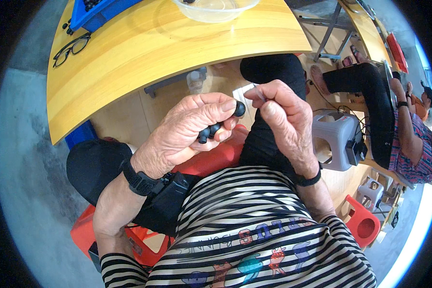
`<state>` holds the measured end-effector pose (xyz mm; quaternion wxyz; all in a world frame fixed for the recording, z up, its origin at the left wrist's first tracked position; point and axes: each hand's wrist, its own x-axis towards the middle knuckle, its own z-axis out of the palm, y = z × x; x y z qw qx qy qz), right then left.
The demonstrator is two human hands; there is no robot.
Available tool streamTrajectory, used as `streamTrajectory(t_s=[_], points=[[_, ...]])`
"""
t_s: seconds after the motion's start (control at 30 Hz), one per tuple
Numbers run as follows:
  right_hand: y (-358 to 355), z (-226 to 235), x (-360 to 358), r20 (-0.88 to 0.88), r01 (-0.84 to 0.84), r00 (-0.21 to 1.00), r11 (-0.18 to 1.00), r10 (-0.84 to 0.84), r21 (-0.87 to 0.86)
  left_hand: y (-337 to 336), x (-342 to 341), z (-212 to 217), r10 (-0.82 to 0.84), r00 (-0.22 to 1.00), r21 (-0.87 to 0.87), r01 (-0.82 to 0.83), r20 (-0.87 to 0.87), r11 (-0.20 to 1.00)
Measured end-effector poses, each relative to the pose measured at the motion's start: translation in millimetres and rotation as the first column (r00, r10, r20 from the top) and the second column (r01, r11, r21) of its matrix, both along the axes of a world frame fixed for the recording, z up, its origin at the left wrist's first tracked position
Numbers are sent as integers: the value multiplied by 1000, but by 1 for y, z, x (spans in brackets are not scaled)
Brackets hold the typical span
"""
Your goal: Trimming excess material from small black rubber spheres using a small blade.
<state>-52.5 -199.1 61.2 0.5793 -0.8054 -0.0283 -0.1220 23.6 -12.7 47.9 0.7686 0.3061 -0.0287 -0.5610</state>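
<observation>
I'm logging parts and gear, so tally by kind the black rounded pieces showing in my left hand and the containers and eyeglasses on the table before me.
Black rounded pieces: 3 visible, others may be hidden
Blue plastic bin: 1
Clear plastic bowl: 1
Eyeglasses: 1
Total: 6

a round black piece (240, 109) is pinched beside knobbed black pieces (209, 131), near a thin, partly hidden greyish sliver (259, 92).

Bright daylight-white glare blows out the lower right rim over here; the yellow wooden table (177, 60) gleams softly, its edge bowed. The left hand (189, 125) looks crisp; black swallows every corner.
</observation>
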Motion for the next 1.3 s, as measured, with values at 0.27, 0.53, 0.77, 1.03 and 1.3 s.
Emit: streamTrajectory(t_s=[0.27, 0.53, 0.77, 1.03, 1.3], points=[[14, 7, 6, 83, -15, 996, 999, 19, -42, 0, 2, 5, -13, 1000, -16, 13, -12, 1000], [25, 29, 36, 25, -179, 984, 965, 178, 193, 15, 14, 21, 85, 995, -45, -82, 52, 996], [40, 46, 50, -105, -171, 971, 931, 214, 322, 27, 24, 26, 135, 991, -91, -133, 13, 987], [31, 36, 39, 8, -117, 993, 992, 117, 51, 29, 27, 29, 151, 988, -130, -148, 12, 980], [31, 38, 32, 251, -66, 955, 939, 158, -338, 29, 26, 26, 157, 987, -102, -153, 38, 983]])
